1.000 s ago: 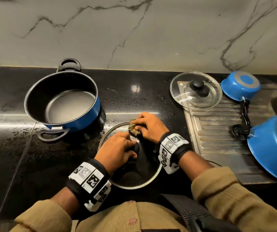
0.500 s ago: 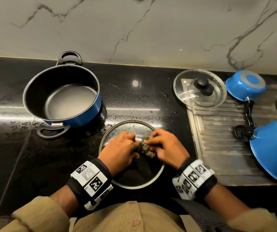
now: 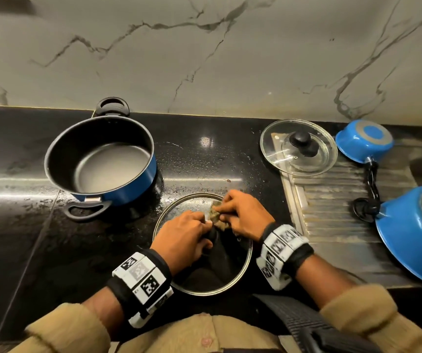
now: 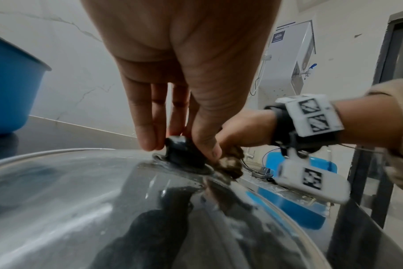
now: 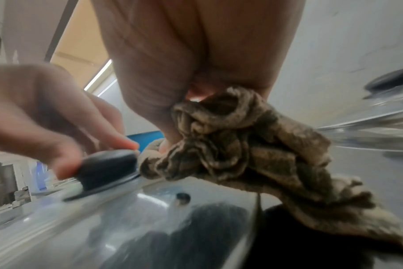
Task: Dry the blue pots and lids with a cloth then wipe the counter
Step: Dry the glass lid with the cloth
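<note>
A large round glass lid with a steel rim is lying dome-up on the glossy black stone bench, right in front of the person. Its glass is showing streaks and small droplets. The left hand is pinching the lid's black plastic knob between thumb and fingertips, so that grip is closing on the knob. The right hand is bunching a crumpled brown-and-tan cloth in curled fingers and pressing it onto the glass just beside the knob.

The right wrist view is showing what the head view is hiding: the cloth is trailing down over the lid's slope, and a small vent hole is sitting in the glass below the knob. The left wrist view is showing the thumb tip touching the knob's base.

Behind and to the left, a big blue pot with black loop handles is standing upright. To the right, a smaller glass lid with a black knob is resting at the edge of a ribbed steel draining board, with a small blue saucepan and a larger blue pan turned upside down. The bench is looking wet with droplets, and a white marble-veined wall is rising behind it.
</note>
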`<action>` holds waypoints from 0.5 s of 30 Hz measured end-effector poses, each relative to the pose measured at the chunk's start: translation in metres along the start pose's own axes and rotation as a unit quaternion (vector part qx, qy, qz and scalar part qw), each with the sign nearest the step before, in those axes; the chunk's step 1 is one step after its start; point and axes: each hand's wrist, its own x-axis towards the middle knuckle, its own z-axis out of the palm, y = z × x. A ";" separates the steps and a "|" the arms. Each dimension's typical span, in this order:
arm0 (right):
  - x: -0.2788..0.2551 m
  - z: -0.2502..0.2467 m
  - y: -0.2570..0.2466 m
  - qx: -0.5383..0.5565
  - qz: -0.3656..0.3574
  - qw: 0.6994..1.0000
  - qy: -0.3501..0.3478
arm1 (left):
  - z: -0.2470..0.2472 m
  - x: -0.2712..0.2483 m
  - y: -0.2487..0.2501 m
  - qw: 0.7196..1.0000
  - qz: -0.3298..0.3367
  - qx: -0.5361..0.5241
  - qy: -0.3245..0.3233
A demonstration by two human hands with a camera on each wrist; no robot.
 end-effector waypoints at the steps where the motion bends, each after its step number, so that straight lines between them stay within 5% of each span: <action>1: -0.020 0.001 0.005 0.041 0.010 0.999 0.010 | -0.001 0.000 0.002 1.000 -0.005 0.007 -0.010; 7: -0.114 0.003 0.009 0.081 0.011 0.997 -0.006 | -0.004 0.001 0.007 0.999 -0.031 0.041 -0.019; 11: -0.127 -0.006 0.007 0.002 -0.036 0.999 0.029 | -0.006 0.004 0.014 0.991 -0.106 0.073 -0.033; 15: -0.124 -0.014 0.007 0.017 -0.011 0.997 0.073 | -0.004 0.008 0.020 0.993 -0.090 0.070 -0.026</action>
